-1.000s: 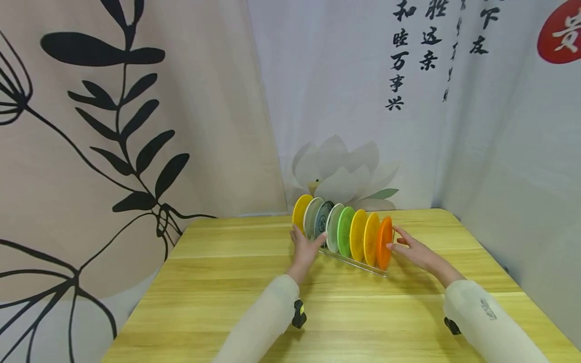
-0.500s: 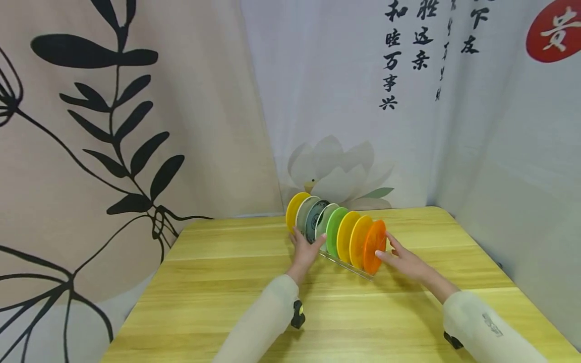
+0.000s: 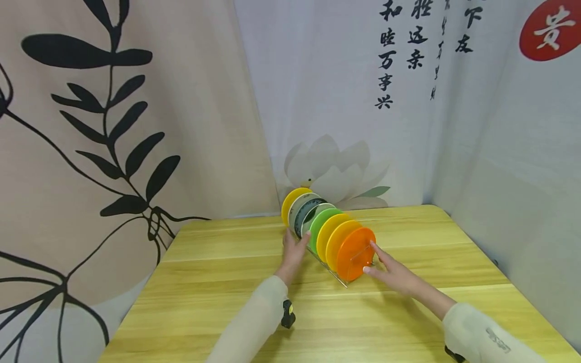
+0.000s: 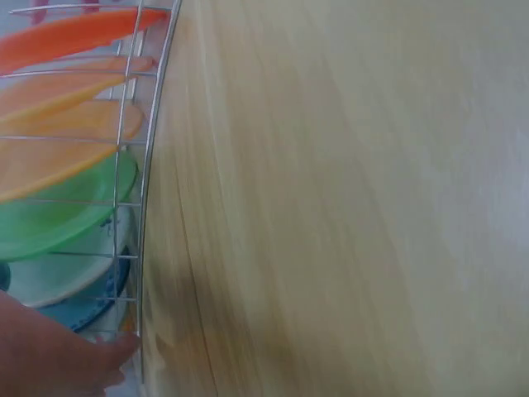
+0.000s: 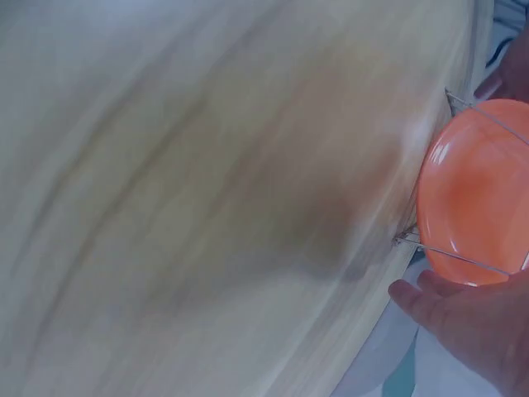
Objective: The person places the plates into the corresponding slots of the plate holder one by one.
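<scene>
A wire dish rack (image 3: 329, 269) stands slantwise on the wooden table, holding several plates on edge. An orange plate (image 3: 348, 266) is at its near right end. Behind that come yellow plates, a green plate (image 3: 315, 233) and white and blue-patterned plates, with another yellow plate (image 3: 289, 202) at the far left end. My left hand (image 3: 292, 256) grips the rack near its far left end; in the left wrist view its fingertips meet the wire. At the near right end my right hand (image 3: 394, 275) holds the rack beside the orange plate, thumb and forefinger spread; some fingers are hidden.
The wooden table (image 3: 218, 302) stretches to the left of the rack and in front of it. A printed curtain (image 3: 218, 126) hangs along the table's back edge, and more cloth (image 3: 504, 166) hangs on the right.
The rack has turned, its right end swinging toward me and left, so the orange plate now faces me more. Both hands have moved with it, and the head view has shifted slightly.
</scene>
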{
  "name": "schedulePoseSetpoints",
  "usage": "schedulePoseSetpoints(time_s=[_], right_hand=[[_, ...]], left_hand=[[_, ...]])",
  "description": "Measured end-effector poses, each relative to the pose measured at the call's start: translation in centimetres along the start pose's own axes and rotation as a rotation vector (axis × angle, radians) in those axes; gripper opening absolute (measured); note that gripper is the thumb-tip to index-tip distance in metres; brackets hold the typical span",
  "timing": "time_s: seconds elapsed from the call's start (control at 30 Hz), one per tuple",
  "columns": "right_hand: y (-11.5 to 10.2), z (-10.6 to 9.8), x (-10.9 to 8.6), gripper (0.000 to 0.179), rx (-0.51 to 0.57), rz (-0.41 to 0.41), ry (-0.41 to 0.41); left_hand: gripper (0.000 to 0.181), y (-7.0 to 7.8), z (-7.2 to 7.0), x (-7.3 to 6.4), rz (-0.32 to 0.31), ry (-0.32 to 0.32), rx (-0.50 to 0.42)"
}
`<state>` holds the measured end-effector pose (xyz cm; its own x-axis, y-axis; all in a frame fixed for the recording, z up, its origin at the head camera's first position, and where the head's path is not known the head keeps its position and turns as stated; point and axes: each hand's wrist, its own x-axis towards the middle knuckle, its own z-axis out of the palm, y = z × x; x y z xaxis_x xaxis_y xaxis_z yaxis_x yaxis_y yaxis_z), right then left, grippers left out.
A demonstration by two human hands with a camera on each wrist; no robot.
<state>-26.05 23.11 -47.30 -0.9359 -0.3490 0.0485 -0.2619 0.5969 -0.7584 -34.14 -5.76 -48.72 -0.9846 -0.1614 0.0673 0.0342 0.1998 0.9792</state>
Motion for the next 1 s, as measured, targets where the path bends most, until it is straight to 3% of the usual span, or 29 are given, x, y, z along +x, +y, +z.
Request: schedulePoseSetpoints(time_s=[0.23,0.43,0.6,0.8,1.0], right_hand=[[-0.9,1.5,-0.3,0.084,-0.005,-0.073,-0.029],[-1.2,1.3,0.7,0.078,-0.049,-0.145,0.122],[-1.3,0.3,2.8,0.077,0.008,-0.077,0.15],[-0.7,0.0,5.5,0.086,0.061,0.039,0.062],[0.0,0.4,6.8,0.091,0.083,0.075,0.003]], left_hand=[[0.086,0.4,-1.8,0.3,-0.044,0.005,-0.02],[0.086,0.3,-2.3,0.4,-0.072,-0.027,-0.062],[0.092,0.6,-2.5,-0.6,-0.052,-0.111,-0.106],[0.095,1.0,-2.1,-2.7,-0.006,-0.244,-0.075],[0.091,0.9,-1.6,-4.0,0.061,-0.349,-0.074]])
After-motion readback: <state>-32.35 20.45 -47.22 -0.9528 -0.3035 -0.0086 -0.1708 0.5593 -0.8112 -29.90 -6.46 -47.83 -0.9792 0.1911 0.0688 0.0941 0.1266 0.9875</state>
